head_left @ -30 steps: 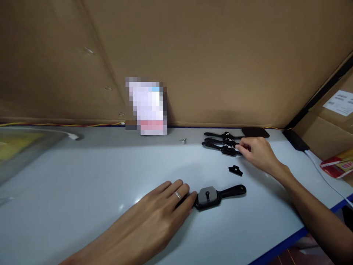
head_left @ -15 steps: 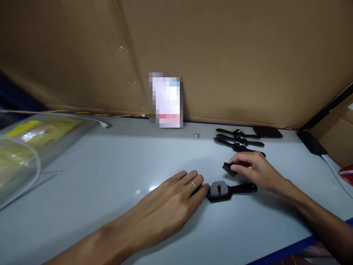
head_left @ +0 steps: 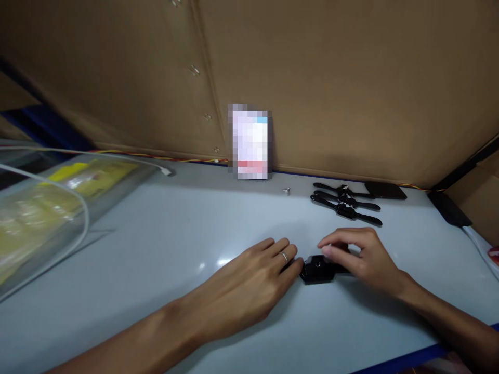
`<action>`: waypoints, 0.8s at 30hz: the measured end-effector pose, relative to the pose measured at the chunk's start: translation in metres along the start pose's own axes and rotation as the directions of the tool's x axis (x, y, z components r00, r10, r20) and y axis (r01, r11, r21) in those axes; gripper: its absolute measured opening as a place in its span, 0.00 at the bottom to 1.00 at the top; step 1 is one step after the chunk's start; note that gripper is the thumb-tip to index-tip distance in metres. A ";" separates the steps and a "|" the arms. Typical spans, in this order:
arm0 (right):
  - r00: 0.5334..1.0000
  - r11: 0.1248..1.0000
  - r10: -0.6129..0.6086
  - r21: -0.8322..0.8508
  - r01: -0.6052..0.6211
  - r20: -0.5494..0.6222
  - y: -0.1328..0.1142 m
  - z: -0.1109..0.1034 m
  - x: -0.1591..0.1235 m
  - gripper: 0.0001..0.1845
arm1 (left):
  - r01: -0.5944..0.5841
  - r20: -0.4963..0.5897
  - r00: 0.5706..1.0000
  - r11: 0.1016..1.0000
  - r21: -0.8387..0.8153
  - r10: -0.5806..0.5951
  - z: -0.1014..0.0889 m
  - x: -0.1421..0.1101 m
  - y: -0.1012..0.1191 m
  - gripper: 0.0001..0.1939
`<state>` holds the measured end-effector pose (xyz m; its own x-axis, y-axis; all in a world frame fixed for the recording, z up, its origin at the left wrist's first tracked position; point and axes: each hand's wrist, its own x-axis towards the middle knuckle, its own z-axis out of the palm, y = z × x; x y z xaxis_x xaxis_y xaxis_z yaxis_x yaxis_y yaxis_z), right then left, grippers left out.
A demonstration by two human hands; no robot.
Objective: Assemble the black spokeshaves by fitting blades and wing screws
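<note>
A black spokeshave lies on the bench with its blade side up. My left hand is closed round its left handle, which the fingers mostly cover. Over the grey blade sits a small black cap with a round hole in it. My right hand pinches the cap's upper right edge with thumb and fingertips, and it hides most of the right handle. Farther back, several more spokeshaves rest close together.
Small silver screws lie near the back. A pixelated screen leans on the cardboard wall. A dark flat block is at the back right. Plastic bags with yellow contents and a white cable occupy the left.
My right hand has brought the black cap down and left onto the blade, which it now mostly covers. My left hand keeps its grip. The whole view has shifted slightly.
</note>
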<state>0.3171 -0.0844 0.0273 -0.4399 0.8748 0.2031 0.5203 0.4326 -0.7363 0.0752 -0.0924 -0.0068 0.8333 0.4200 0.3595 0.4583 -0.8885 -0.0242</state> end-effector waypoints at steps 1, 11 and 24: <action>0.998 0.999 -0.008 -0.033 0.006 -0.068 0.003 -0.002 0.001 0.10 | 0.000 0.000 1.000 1.000 0.004 0.000 0.000 0.000 0.000 0.09; 0.938 0.925 -0.158 -0.379 0.031 -0.309 0.042 -0.019 0.008 0.16 | 0.004 -0.001 1.000 0.998 0.067 -0.004 0.004 0.005 0.000 0.07; 0.998 0.669 -0.024 -0.741 0.059 0.058 0.019 0.008 0.107 0.14 | -0.004 0.075 0.997 0.994 0.112 -0.005 0.001 0.010 0.001 0.01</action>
<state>0.2735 0.0158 0.0302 -0.4942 0.8499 0.1830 0.8643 0.5030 -0.0019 0.0847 -0.0888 -0.0038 0.8520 0.4367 0.2889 0.4868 -0.8639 -0.1296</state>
